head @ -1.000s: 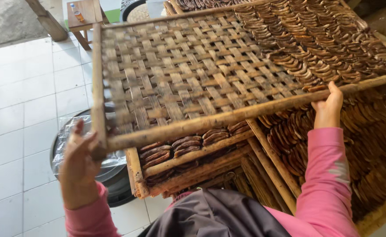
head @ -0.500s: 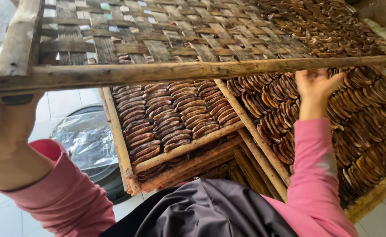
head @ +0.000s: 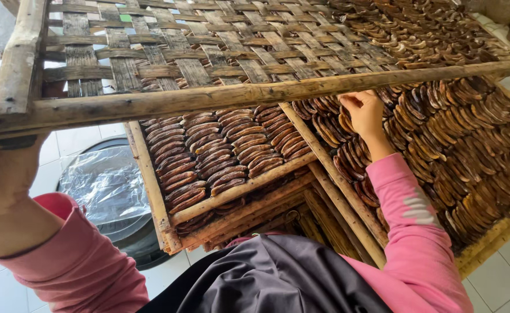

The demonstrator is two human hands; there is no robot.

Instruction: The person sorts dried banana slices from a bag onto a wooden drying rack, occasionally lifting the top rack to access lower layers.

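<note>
**Woven tray lifted over stacked racks**

White floor tiles (head: 11, 284) lie under a stack of bamboo racks (head: 150, 185) filled with brown dried slices (head: 469, 150). Above them tilts a woven bamboo tray (head: 208, 52). Left hand (head: 0, 168) clamps its near corner, fingers apparently wrapped behind the frame. Right hand (head: 366, 113) presses its fingers up against the front rail.

One head camera looks steeply down and forward, very near the raised woven tray (head: 220, 52) and the stacked trays (head: 220, 168) below.
</note>
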